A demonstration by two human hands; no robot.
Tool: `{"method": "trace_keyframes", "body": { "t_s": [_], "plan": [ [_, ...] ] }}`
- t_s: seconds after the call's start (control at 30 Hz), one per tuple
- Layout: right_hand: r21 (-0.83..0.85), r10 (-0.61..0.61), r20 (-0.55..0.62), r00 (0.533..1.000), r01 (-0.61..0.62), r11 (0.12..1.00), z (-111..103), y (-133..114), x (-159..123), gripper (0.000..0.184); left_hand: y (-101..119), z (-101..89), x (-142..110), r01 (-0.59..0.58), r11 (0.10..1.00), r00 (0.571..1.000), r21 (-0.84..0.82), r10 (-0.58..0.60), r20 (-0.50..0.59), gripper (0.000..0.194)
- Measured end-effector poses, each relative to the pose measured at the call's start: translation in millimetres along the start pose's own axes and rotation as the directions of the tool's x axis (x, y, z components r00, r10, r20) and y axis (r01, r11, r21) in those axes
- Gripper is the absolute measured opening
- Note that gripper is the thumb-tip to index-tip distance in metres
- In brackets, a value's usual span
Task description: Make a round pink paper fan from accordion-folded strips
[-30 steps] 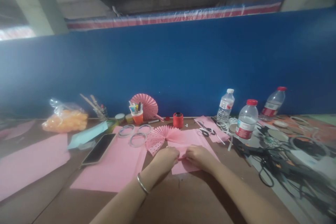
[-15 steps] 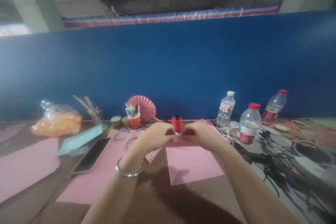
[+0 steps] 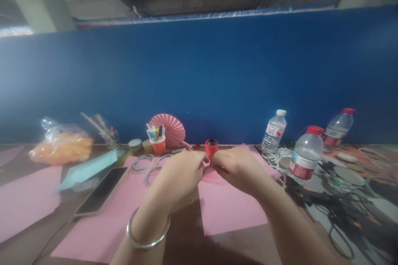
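Both hands meet over a sheet of pink paper at the middle of the table. My left hand, with a silver bangle on its wrist, has its fingers closed on the paper's far part. Close beside it, my right hand also pinches the paper, fingers bent down. The fingertips and the bit of paper between them are mostly hidden behind the hands. Just beyond the fingers stands a small red round container with a dark top.
Left are a phone, tape rolls, more pink paper, a blue sheet and a bag of orange stuff. A pink paper fan stands behind a pen cup. Right are water bottles and cables.
My hands have come closer together over the pink paper, the right one moving leftward. The view has shifted slightly, so the table's things look nearer.
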State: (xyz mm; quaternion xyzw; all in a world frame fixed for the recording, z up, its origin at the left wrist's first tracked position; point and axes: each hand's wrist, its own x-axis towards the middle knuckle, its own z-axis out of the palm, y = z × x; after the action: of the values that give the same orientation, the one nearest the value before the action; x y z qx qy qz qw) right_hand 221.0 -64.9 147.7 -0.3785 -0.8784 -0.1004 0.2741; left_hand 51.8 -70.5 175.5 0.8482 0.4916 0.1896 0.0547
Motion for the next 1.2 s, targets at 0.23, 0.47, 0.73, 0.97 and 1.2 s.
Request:
{"method": "trace_keyframes", "body": {
  "t_s": [0.23, 0.47, 0.73, 0.97, 1.2],
  "plan": [
    [0.017, 0.04, -0.128, 0.991, -0.039, 0.999, -0.8, 8.6, -4.1, 0.017, -9.5, -2.4, -4.9, -0.008, 0.999, 0.999, -0.049, 0.006, -0.043, 0.021],
    [0.274, 0.028, -0.116, 0.993, 0.004, 0.962, -15.1, 21.3, -10.5, 0.018, -18.7, -11.0, -11.1, -0.015, 0.994, 0.999, -0.105, 0.02, 0.041, 0.021],
    [0.412, 0.038, -0.206, 0.978, 0.052, 0.91, -18.8, 14.7, -10.8, 0.014, -10.5, -18.0, -16.0, -0.042, 0.993, 0.992, -0.106, 0.054, 0.11, 0.024],
    [0.236, -0.151, -0.421, 0.894, 0.269, 0.934, -3.9, 8.0, -4.8, 0.015, 11.0, -15.3, -5.3, -0.074, 0.969, 0.996, -0.235, 0.083, 0.03, 0.033],
    [0.455, 0.112, -0.399, 0.91, 0.09, 0.886, -5.5, 6.8, -6.2, 0.013, 6.6, -10.8, -4.2, -0.039, 0.947, 0.994, -0.319, 0.002, -0.114, 0.025]
  ]
}}
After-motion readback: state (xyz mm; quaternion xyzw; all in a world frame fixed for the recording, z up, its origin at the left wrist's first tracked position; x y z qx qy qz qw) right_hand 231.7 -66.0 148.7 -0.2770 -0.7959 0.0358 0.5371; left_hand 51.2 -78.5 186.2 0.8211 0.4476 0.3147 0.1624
